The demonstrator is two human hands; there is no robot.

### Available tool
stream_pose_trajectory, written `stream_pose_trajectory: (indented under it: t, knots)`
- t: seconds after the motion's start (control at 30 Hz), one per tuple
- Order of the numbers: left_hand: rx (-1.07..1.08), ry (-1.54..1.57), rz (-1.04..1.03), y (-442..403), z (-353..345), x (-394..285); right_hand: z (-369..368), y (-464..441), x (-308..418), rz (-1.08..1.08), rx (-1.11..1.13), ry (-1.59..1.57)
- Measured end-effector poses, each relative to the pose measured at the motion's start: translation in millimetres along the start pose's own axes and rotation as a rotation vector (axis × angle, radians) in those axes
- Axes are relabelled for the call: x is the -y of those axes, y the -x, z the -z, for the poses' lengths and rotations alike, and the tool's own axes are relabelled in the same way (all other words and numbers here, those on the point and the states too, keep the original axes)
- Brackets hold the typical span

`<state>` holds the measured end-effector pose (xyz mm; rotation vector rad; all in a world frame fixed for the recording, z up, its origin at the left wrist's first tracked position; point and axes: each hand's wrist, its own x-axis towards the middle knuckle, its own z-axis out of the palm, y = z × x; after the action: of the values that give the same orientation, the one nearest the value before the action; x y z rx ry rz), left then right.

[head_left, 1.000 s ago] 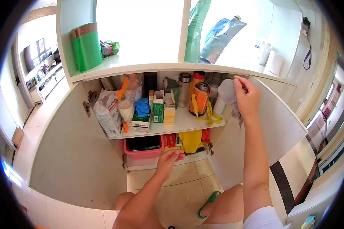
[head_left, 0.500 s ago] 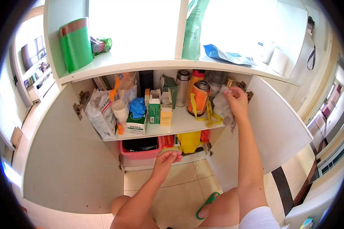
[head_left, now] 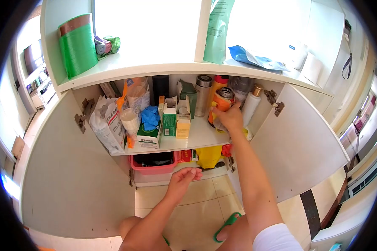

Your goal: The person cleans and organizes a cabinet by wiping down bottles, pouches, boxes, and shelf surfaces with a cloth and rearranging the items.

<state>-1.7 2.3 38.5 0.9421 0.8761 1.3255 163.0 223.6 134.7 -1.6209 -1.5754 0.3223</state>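
Observation:
My right hand reaches onto the cabinet's upper shelf, thumb and fingers against a wide-mouthed bottle in an orange sleeve. Under the palm shows part of a crumpled greyish plastic bag, seemingly held by fingers that are partly hidden. A yellow strap shows beside the wrist. To the right stands a white bottle with a gold cap. My left hand hovers before the lower shelf, fingers curled together, with nothing visible in them. Behind the orange bottle is a clear flask.
Open doors flank the shelf. Small boxes, blue gloves, paper cups and a white bag stand left. Below are a pink basket and a yellow bag.
My right hand has moved left from the gold-capped bottle to the orange one, and the greyish bag has shifted with it. The white bottle is now uncovered. My left hand has barely moved.

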Motion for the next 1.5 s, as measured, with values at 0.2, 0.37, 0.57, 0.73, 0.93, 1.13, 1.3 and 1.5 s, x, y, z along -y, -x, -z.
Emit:
stream_pose_trajectory:
  t: [0.2,0.37,0.57,0.73,0.93,1.13,1.3,1.5]
  knots:
    - [0.008,-0.002,0.008,-4,2,0,-17,6,6,-0.117,-0.054,0.069]
    - [-0.004,0.002,-0.001,-6,4,0,-25,3,-1,-0.126,-0.128,0.054]
    - [0.001,-0.017,-0.03,-13,8,0,-17,8,-18,0.006,-0.071,-0.047]
    - [-0.035,-0.147,-0.151,-25,11,8,21,51,-15,0.21,-0.01,-0.214]
    - [-0.05,-0.673,-0.418,-23,-1,-7,64,120,-10,0.317,0.179,-0.324]
    - [0.12,-0.718,-0.468,-21,-6,-10,79,170,-5,0.375,0.353,-0.284]
    - [0.22,-0.34,-0.313,-10,-4,-13,85,187,5,0.284,0.447,-0.384]
    - [0.098,-0.166,-0.095,-1,18,-3,89,165,-29,0.284,0.838,-0.465]
